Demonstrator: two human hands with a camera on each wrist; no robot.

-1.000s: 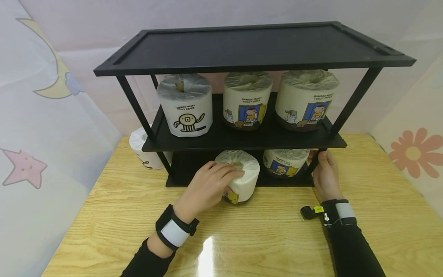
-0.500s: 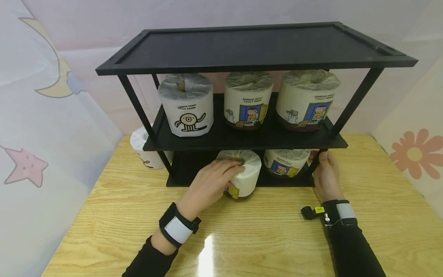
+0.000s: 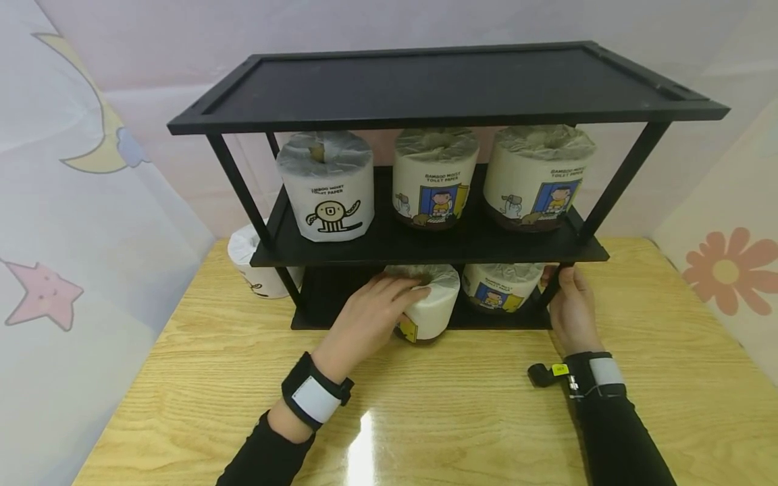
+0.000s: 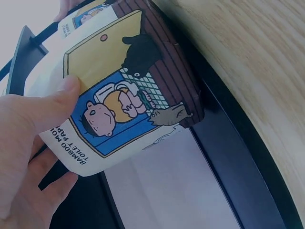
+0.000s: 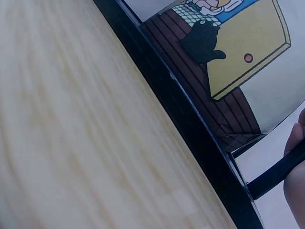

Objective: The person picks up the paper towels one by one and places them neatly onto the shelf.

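My left hand [image 3: 371, 314] grips a wrapped toilet paper roll [image 3: 434, 307] at the front of the black rack's lower shelf. In the left wrist view, the thumb lies on the printed side of this toilet paper roll [image 4: 119, 90], with fingers round its top end. The roll's lower front sticks out past the shelf edge and it looks slightly tilted. My right hand [image 3: 571, 310] holds the rack's right front post [image 3: 550, 287], thumb in front and fingers partly hidden behind. Beside that post, another toilet paper roll [image 3: 500, 293] stands on the lower shelf.
On the middle shelf [image 3: 377, 252] stand three rolls: a white roll [image 3: 331, 196], a cream roll [image 3: 436, 189] and another cream roll [image 3: 537, 192]. The rack's top board [image 3: 450, 88] overhangs them. A further white roll [image 3: 258, 266] is on the table [image 3: 462, 412], left of the rack.
My left hand has pushed its toilet paper roll further back onto the lower shelf and slightly right. My right hand has stayed at the post.
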